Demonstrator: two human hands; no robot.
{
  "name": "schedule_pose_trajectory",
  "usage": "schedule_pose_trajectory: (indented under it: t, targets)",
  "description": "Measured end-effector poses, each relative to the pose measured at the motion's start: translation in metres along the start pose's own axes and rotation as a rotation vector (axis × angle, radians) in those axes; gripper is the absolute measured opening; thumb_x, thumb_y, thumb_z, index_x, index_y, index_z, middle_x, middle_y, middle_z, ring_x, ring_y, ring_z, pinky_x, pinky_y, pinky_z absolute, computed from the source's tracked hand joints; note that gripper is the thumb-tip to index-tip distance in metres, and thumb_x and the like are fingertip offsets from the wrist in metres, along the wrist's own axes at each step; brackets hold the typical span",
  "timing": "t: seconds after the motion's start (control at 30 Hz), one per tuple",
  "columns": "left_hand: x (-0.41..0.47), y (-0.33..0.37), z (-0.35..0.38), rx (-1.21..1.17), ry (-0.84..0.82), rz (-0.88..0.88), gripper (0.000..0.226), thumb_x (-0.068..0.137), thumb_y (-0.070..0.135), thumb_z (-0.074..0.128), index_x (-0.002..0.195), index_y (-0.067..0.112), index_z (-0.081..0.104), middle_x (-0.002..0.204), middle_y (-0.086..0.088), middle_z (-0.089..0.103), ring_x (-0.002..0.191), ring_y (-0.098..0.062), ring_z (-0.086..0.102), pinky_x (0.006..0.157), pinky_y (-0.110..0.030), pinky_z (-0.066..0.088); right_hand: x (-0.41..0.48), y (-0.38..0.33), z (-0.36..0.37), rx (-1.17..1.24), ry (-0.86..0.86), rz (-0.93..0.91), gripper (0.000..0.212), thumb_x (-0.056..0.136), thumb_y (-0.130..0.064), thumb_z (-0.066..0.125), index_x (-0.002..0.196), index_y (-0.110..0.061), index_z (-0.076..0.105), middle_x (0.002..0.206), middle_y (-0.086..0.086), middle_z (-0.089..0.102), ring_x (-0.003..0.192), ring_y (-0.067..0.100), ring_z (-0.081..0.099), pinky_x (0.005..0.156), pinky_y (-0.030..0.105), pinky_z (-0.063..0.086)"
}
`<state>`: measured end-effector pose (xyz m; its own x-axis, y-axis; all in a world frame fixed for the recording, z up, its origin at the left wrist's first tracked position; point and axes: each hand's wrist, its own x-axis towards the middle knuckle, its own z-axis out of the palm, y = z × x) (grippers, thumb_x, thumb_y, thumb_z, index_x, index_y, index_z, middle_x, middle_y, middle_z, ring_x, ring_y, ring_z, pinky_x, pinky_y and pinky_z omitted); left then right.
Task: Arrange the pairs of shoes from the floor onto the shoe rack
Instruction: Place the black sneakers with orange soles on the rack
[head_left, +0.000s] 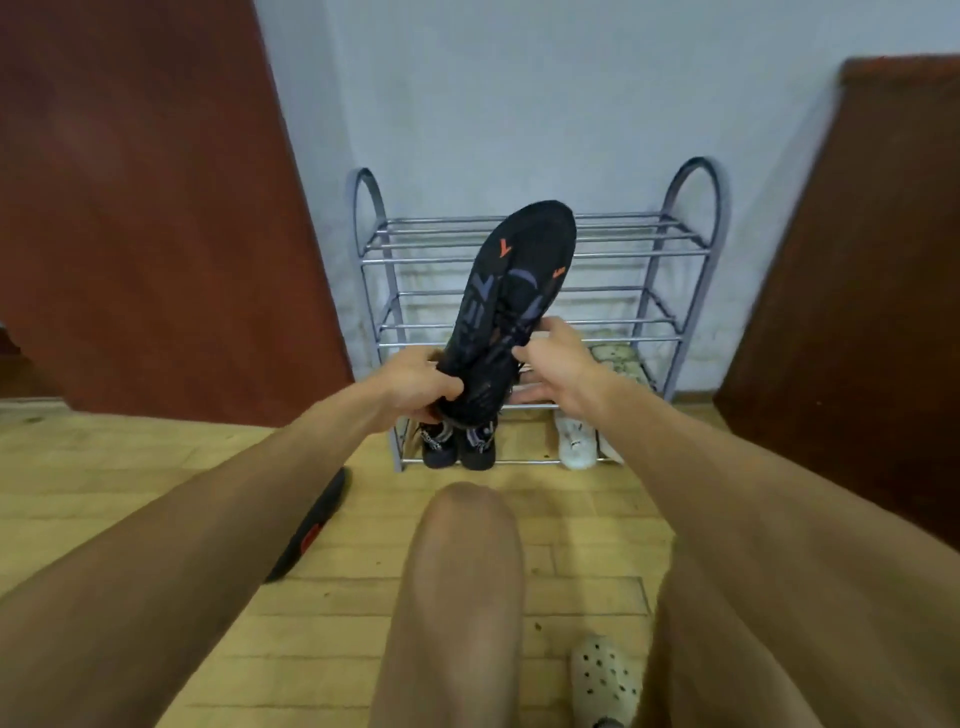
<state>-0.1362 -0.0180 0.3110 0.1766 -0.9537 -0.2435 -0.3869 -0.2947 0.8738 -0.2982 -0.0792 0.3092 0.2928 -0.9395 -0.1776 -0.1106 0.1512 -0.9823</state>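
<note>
A black shoe with orange marks on its sole is held up in front of the metal shoe rack, sole toward me and toe pointing up. My left hand grips its heel end. My right hand touches the shoe's right side with fingers spread. On the rack's bottom shelf stand a pair of dark shoes and a white shoe. A patterned light shoe rests on the shelf above. The two top shelves hold nothing.
A black slipper with a red mark lies on the wooden floor at left. A white perforated clog is on the foot at the bottom right. My knee rises in the middle. Brown panels flank the rack.
</note>
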Motion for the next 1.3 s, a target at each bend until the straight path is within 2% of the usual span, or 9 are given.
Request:
schedule_pose_trajectory:
  t: [0.1,0.23,0.33,0.5,0.67,0.83,0.97,1.17,1.3]
  targets:
    - [0.012,0.030,0.034,0.071,-0.042,0.023,0.017,0.081,0.010,0.064,0.093,0.021,0.060,0.090,0.000,0.068,0.078,-0.016,0.066,0.061,-0.026,0.055,0.002,-0.007,-0.048,-0.047,0.034,-0.021,0.041,0.094,-0.004,0.049,0.131,-0.020,0.042,0.109,0.011,0.065,0.091,0.029,0.068,0.077,0.051,0.060]
    - [0.032,0.058,0.093,0.045,-0.110,0.031,0.029,0.078,0.015,0.074,0.105,0.010,0.066,0.098,-0.004,0.071,0.080,-0.016,0.067,0.060,-0.024,0.057,-0.001,-0.003,-0.122,-0.106,0.055,-0.009,0.042,0.096,-0.005,0.050,0.135,-0.016,0.042,0.106,0.013,0.064,0.078,0.026,0.068,0.063,0.044,0.061]
    - [0.038,0.069,0.147,-0.012,-0.158,0.018,0.038,0.073,0.016,0.079,0.107,0.004,0.066,0.103,-0.007,0.072,0.090,-0.023,0.070,0.067,-0.031,0.060,-0.012,0.009,-0.180,-0.129,0.019,0.027,0.043,0.096,-0.006,0.051,0.138,-0.013,0.044,0.094,0.012,0.065,0.065,0.022,0.065,0.072,0.049,0.060]
    - [0.038,0.063,0.242,-0.130,-0.331,-0.081,0.042,0.077,0.009,0.075,0.117,0.006,0.060,0.105,-0.009,0.071,0.086,-0.025,0.070,0.069,-0.033,0.059,-0.042,0.040,-0.264,-0.202,-0.024,0.137,0.043,0.099,-0.009,0.048,0.141,-0.013,0.044,0.109,0.012,0.067,0.084,0.026,0.070,0.058,0.029,0.061]
    - [0.029,0.020,0.322,-0.204,-0.486,-0.285,0.041,0.079,0.000,0.071,0.118,0.007,0.060,0.114,-0.009,0.068,0.090,-0.027,0.068,0.066,-0.032,0.058,-0.067,0.113,-0.319,-0.145,-0.031,0.325,0.052,0.099,-0.010,0.047,0.149,-0.014,0.031,0.132,0.013,0.058,0.101,0.032,0.069,0.077,0.036,0.060]
    - [0.001,-0.043,0.383,-0.046,-0.587,-0.447,0.037,0.084,-0.006,0.062,0.119,0.005,0.056,0.122,-0.011,0.061,0.105,-0.030,0.059,0.072,-0.037,0.056,-0.117,0.218,-0.359,-0.110,0.161,0.538,0.046,0.096,-0.010,0.053,0.141,-0.006,0.043,0.124,0.018,0.062,0.097,0.029,0.067,0.077,0.036,0.059]
    - [-0.030,-0.091,0.410,0.039,-0.623,-0.576,0.030,0.083,-0.006,0.064,0.110,0.006,0.058,0.118,-0.012,0.061,0.099,-0.027,0.057,0.067,-0.034,0.054,-0.173,0.295,-0.378,-0.131,0.312,0.693,0.038,0.094,-0.013,0.057,0.131,-0.004,0.053,0.117,0.016,0.064,0.096,0.028,0.067,0.083,0.039,0.057]
    - [-0.042,-0.127,0.422,0.074,-0.517,-0.704,0.034,0.078,-0.004,0.071,0.110,-0.003,0.062,0.111,-0.021,0.064,0.096,-0.039,0.062,0.081,-0.049,0.056,-0.205,0.366,-0.376,-0.176,0.479,0.871,0.035,0.092,-0.016,0.055,0.119,0.005,0.060,0.091,0.015,0.059,0.078,0.026,0.060,0.085,0.039,0.056]
    - [-0.036,-0.136,0.425,0.031,-0.400,-0.703,0.024,0.077,0.001,0.073,0.099,0.000,0.063,0.100,-0.015,0.065,0.091,-0.037,0.065,0.076,-0.045,0.058,-0.180,0.379,-0.370,-0.369,0.388,0.856,0.040,0.093,-0.020,0.054,0.126,0.003,0.054,0.117,0.017,0.057,0.096,0.030,0.060,0.082,0.037,0.055]
